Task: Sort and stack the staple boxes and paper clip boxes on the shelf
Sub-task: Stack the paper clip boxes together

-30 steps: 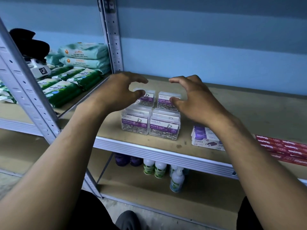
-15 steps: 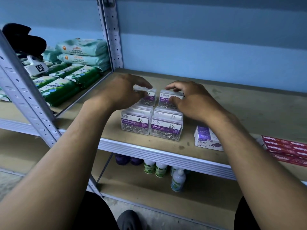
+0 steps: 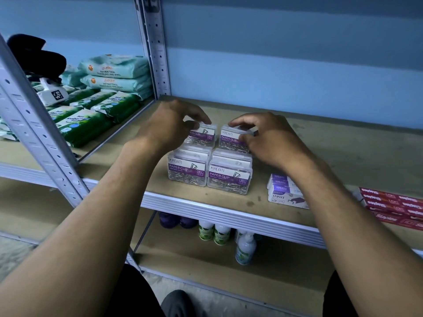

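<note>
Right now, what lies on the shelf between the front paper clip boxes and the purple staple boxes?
Nothing: in the head view, bare shelf board separates the front-right paper clip box from the purple staple boxes.

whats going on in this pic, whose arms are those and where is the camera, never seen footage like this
There is no machine here. The arms belong to a person, and the camera is worn on their head, looking forward and down, so you see what they see.

They stand at a metal shelf. On it are four clear paper clip boxes, two in front and two behind. The left hand grips the back left box; the right hand grips the back right box. The front boxes are untouched.

To the right lie small white and purple staple boxes, then red staple boxes. The next bay to the left holds wipe packs, and the shelf below holds bottles.
</note>
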The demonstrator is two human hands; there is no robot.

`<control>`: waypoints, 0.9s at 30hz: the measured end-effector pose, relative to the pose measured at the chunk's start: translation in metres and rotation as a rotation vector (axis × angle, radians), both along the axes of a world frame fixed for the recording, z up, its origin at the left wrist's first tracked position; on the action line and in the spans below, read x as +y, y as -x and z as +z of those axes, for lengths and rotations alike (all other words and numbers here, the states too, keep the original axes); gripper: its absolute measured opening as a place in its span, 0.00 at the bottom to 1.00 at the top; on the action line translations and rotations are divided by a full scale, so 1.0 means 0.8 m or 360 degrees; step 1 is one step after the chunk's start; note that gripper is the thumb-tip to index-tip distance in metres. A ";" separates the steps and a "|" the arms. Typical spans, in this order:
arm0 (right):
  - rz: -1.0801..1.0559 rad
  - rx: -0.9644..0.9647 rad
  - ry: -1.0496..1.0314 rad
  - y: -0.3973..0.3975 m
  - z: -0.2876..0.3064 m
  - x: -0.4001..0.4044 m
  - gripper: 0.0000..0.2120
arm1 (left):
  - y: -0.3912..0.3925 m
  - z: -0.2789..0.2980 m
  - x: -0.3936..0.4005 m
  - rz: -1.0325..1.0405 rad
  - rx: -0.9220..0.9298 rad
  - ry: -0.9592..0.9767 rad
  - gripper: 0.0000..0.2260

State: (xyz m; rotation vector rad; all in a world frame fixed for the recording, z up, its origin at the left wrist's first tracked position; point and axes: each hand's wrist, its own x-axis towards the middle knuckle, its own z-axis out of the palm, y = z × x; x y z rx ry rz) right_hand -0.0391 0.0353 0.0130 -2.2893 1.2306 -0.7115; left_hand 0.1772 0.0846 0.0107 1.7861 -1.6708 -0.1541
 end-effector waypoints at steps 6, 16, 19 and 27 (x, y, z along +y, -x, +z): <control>0.0036 -0.0031 0.0032 0.001 0.000 0.007 0.15 | 0.001 0.006 0.008 -0.0058 0.0006 0.0042 0.10; 0.0113 -0.0009 0.0151 0.009 0.015 0.025 0.16 | 0.006 0.025 0.036 -0.0117 -0.0030 0.0078 0.11; 0.0126 -0.0006 0.0162 0.013 0.020 0.034 0.16 | 0.009 0.027 0.044 -0.0109 -0.0021 0.0081 0.11; 0.0145 0.0044 0.0162 0.019 0.026 0.049 0.15 | 0.012 0.030 0.063 -0.0151 -0.0044 0.0073 0.10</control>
